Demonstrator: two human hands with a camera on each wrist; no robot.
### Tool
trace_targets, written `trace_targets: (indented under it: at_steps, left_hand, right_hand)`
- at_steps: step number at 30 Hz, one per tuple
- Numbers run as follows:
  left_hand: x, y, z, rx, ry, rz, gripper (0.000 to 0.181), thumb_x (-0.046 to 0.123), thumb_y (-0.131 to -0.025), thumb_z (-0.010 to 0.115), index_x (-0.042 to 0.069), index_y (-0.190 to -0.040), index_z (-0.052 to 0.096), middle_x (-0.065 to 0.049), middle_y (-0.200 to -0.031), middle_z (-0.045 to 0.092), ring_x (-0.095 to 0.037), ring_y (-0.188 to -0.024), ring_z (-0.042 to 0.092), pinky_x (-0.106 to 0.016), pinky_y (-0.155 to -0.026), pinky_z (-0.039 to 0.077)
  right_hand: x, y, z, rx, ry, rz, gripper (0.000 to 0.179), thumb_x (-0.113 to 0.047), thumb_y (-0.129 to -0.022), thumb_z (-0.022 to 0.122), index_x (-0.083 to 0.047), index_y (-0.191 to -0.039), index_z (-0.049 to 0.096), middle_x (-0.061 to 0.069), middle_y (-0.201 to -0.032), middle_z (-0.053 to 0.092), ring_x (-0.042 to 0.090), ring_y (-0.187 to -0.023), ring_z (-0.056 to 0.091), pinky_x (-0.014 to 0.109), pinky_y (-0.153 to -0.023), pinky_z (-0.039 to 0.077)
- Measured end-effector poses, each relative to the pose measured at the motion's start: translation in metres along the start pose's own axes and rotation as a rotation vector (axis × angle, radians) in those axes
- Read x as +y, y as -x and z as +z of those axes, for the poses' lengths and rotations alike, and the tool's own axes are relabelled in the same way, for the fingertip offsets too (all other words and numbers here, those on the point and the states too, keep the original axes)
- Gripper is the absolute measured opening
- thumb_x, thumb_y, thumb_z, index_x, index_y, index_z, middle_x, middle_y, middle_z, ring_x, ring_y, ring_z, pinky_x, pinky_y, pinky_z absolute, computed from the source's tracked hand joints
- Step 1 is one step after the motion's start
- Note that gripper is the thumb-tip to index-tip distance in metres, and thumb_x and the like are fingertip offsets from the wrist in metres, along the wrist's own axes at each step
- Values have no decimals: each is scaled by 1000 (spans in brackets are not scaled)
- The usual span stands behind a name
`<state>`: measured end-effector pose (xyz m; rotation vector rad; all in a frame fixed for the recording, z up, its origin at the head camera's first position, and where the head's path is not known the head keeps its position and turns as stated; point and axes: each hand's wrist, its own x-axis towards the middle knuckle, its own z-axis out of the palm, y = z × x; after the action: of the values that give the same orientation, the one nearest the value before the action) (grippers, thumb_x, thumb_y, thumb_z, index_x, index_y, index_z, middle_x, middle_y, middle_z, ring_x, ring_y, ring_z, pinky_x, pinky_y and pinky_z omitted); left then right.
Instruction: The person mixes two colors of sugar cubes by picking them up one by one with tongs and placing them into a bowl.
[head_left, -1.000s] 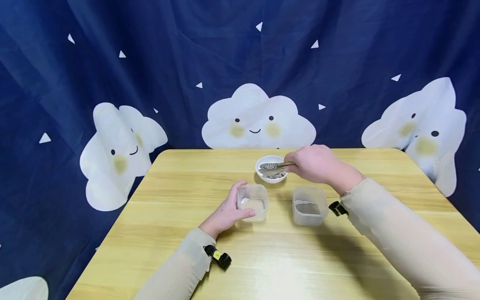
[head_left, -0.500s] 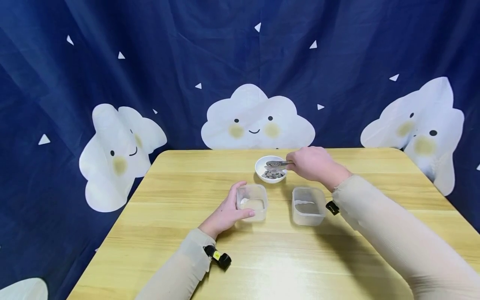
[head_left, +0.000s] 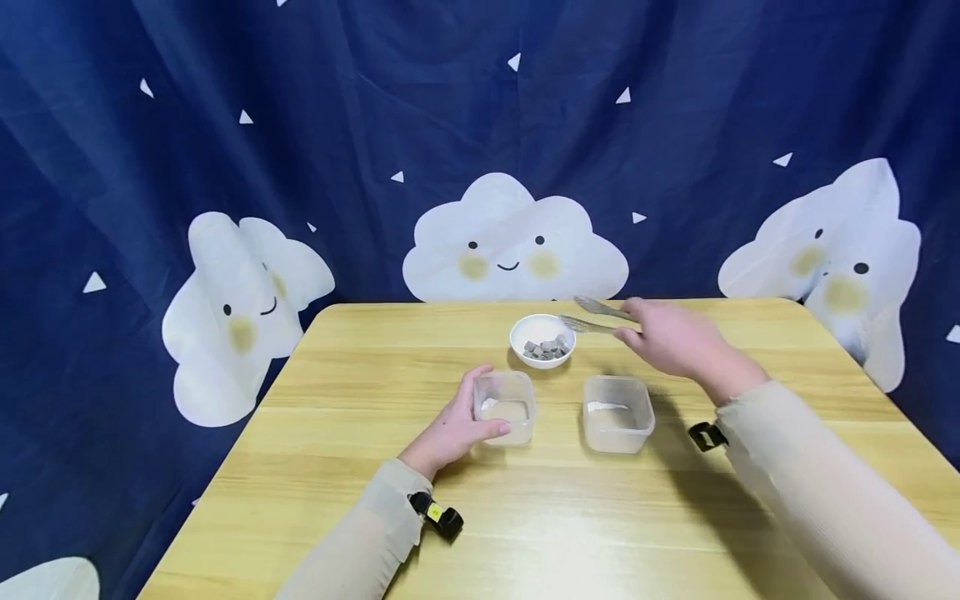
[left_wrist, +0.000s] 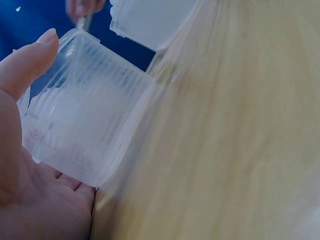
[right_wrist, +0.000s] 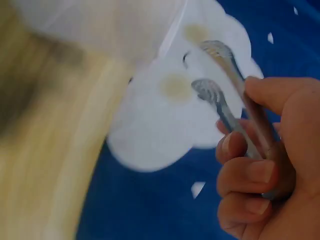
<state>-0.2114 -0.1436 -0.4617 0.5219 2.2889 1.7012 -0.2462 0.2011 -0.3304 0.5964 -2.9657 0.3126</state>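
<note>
My left hand [head_left: 448, 429] holds a clear square plastic container [head_left: 519, 428], thumb on its near side and fingers around its far left side. In the left wrist view the container [left_wrist: 95, 112] looks clouded and see-through. My right hand [head_left: 675, 340] grips metal tongs [head_left: 588, 326], whose arms stand spread apart with nothing between their tips. The tongs are just right of a white bowl [head_left: 542, 364], which holds several small grey cubes [head_left: 546, 348]. Below the right hand stands a second clear plastic container [head_left: 617, 442].
A light wooden table [head_left: 337, 375] bears everything. Behind it hangs a dark blue curtain [head_left: 360, 100] printed with white clouds and triangles. Black wrist cameras are strapped to both sleeves.
The tongs were down in the bowl with their arms close together; now they are spread and have moved right, off the bowl, with my right hand. My left hand has stayed on its container.
</note>
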Motion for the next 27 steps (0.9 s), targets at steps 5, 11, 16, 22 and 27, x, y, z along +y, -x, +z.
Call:
trace_targets:
  at_steps: [5, 11, 16, 22, 27]
  left_hand:
    - [-5, 0, -6, 18, -12, -6, 99, 29, -84, 84, 34, -158, 19, -8, -154, 39, -30, -135, 44, -54, -115, 30]
    - [-10, 3, -10, 23, 9, -19, 102, 30, -83, 85, 37, -159, 17, -7, -154, 38, -30, -137, 42, -55, -116, 28]
    - [-11, 4, -13, 38, 8, -13, 103, 33, -83, 85, 38, -160, 16, -8, -158, 35, -30, -141, 38, -55, -117, 26]
    - [-14, 3, -14, 38, 36, -14, 108, 27, -84, 84, 36, -162, 10, -9, -163, 26, -28, -146, 29, -55, -119, 18]
    - [-15, 0, -21, 40, 28, 11, 100, 22, -93, 74, 26, -164, 5, -10, -166, 19, -25, -150, 21, -50, -121, 15]
  right_hand:
    - [37, 19, 23, -74, -58, 162, 38, -20, -95, 49, 4, -124, 52, 23, -111, 65, 40, -97, 64, 60, -80, 49]
    - [58, 31, 64, -136, -74, 238, 32, -20, -99, 48, 8, -114, 50, 31, -100, 63, 50, -93, 64, 63, -76, 50]
    - [54, 26, 79, -195, -83, 239, 39, -29, -99, 56, 9, -107, 50, 27, -94, 63, 48, -91, 64, 62, -77, 50]
    - [50, 23, 85, -232, -122, 269, 49, -41, -98, 62, 6, -102, 52, 19, -87, 61, 42, -87, 64, 59, -78, 50]
    - [49, 29, 77, -213, -98, 267, 73, -49, -100, 56, 14, -134, 45, 36, -118, 60, 54, -108, 59, 66, -87, 48]
